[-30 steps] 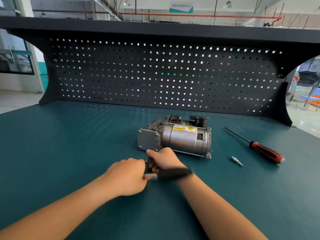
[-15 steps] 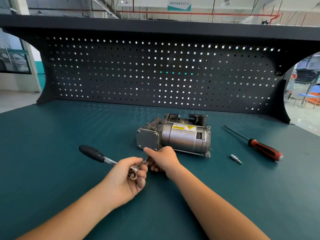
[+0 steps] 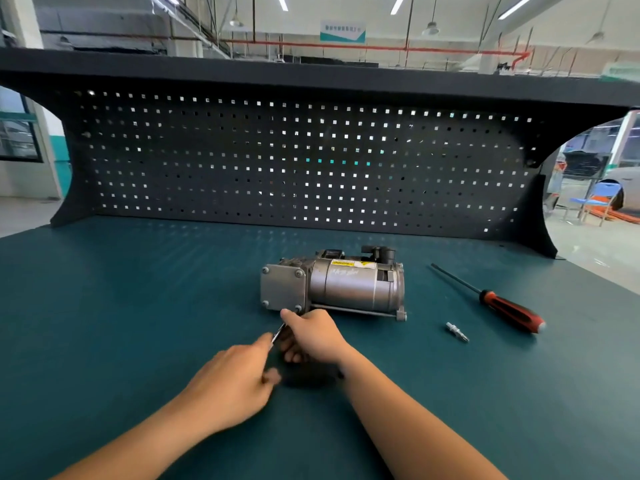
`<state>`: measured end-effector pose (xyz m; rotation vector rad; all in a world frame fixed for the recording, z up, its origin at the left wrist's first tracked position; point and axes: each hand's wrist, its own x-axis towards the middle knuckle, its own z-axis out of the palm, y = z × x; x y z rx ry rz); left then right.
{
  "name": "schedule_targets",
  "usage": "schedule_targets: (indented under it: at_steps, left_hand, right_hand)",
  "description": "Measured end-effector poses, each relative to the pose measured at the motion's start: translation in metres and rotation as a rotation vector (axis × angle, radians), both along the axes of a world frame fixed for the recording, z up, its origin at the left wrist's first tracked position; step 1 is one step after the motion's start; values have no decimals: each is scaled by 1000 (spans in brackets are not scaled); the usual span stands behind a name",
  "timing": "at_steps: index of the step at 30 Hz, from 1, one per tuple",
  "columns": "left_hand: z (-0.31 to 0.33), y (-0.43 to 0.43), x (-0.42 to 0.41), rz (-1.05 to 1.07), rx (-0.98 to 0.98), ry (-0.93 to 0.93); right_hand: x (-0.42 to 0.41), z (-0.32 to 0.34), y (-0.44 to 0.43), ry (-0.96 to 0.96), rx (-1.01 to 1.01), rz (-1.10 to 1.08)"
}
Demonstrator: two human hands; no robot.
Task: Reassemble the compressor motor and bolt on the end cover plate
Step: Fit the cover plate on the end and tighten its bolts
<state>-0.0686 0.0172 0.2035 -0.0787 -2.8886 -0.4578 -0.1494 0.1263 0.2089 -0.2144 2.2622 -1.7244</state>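
Both hands are in close at the front of the motor (image 3: 349, 289), which lies on its side in the middle of the green bench (image 3: 104, 323). Its square cover plate (image 3: 282, 287) faces left. The right hand (image 3: 311, 336) is curled round the thin metal shaft of a wrench (image 3: 278, 332), forefinger stretched up to the plate's lower right bolt (image 3: 297, 309). The left hand (image 3: 239, 375) is just beside it, fingers bent and blurred, one tip against that shaft. A dark smear sits at its fingertips, but whether it grips anything, I can't tell. Off to the right lie a red-handled screwdriver (image 3: 505, 308) and a small metal bit (image 3: 457, 332), both untouched.
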Motion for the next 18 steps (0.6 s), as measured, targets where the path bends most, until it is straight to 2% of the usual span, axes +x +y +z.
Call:
schedule_targets:
  at_steps: [3,7,9,10,12,14,16,18]
  left_hand:
    - [6,-2,-1,5,690,-139]
    - [20,1,2,147,1819,-433]
    - [24,1,3,141,2184,-465]
    - [23,1,4,135,2265,-446]
    - [22,2,4,122,2274,-407]
    - [20,4,2,125,2109,-401]
    - [18,3,-1,147,1718,-349]
    - [15,1,-1,115,1215,-235]
  right_hand:
    - [1,4,4,-64,-84,15]
    - [4,4,6,-101,-144,23]
    - [7,3,2,-137,-236,20]
    - [9,2,0,-171,-302,20]
    - [12,1,-4,-243,-421,24]
    - [15,1,-4,-299,-484,33]
    - [16,1,-3,-348,-519,29]
    - [17,1,-2,-382,-544,13]
